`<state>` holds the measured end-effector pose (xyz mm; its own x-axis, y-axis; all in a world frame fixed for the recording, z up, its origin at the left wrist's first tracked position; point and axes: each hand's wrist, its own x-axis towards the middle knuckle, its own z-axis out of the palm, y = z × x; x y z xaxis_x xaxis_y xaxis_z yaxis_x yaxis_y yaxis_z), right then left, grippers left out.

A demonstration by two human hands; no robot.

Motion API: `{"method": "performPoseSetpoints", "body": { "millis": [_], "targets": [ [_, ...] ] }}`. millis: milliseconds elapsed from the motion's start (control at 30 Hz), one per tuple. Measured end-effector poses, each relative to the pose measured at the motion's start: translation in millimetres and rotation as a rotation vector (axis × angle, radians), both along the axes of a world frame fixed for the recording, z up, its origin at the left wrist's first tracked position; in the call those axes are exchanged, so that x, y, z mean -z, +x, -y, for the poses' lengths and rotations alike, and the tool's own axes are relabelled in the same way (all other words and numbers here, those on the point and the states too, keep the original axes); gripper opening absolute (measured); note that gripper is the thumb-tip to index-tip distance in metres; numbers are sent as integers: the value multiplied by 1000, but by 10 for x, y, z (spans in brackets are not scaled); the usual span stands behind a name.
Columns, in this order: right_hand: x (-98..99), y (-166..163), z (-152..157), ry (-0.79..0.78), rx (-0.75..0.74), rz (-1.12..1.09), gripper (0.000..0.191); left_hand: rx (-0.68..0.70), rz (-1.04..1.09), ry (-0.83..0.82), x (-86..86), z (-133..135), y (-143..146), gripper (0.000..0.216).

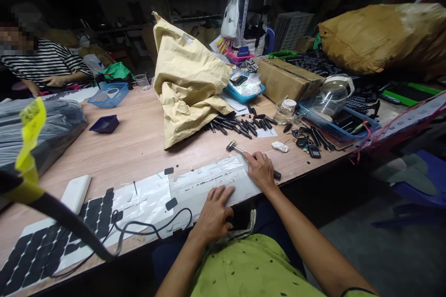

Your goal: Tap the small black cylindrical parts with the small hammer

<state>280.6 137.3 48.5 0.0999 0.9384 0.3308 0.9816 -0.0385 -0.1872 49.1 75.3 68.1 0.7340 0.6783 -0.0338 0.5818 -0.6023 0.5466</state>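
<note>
My right hand [260, 170] is closed around a small hammer [238, 149], whose metal head points left over the table. The black end of its handle shows beyond my palm. My left hand [214, 212] rests at the table's near edge, fingers stretched on a pale board [205, 180] that has dark marks along it. Just left of that board is a clear plastic sheet [139, 199]. Small black rounded pads [171, 203] lie around them. Behind the hammer are several loose black tubular pieces [240, 126].
A paper sack [188, 79] leans mid-table. Cardboard box [289, 76], blue basket [334, 123] and clear jar [285, 110] stand right. A grey cable [80, 227] arches front left near black pad sheets [35, 250]. Across the table sits a person in stripes [57, 65].
</note>
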Motion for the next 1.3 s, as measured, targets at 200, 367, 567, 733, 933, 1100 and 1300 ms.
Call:
{"method": "performPoseSetpoints", "body": {
  "millis": [200, 367, 567, 733, 933, 1100, 1300],
  "targets": [
    [-8, -41, 17, 3, 5, 9, 45, -205, 252, -24, -33, -174, 80, 12],
    [18, -59, 38, 22, 11, 18, 43, -722, 488, -45, -242, -1023, 451, 18],
    [74, -85, 66, 86, -6, 38, 44, -1017, 160, -120, -438, -1973, 921, 25],
    [65, -119, 93, 113, -9, 57, 44, -1058, 45, -162, -365, -2225, 1056, 25],
    [73, -119, 78, 99, -15, 59, 44, -1041, -4, -165, -315, -2136, 935, 13],
    [91, -121, 37, 96, 4, 48, 44, -1005, 135, -136, -315, -1768, 632, 6],
    [70, -110, 5, 61, 4, 65, 43, -933, 394, -37, -485, -1320, 193, 11]
  ]
}}
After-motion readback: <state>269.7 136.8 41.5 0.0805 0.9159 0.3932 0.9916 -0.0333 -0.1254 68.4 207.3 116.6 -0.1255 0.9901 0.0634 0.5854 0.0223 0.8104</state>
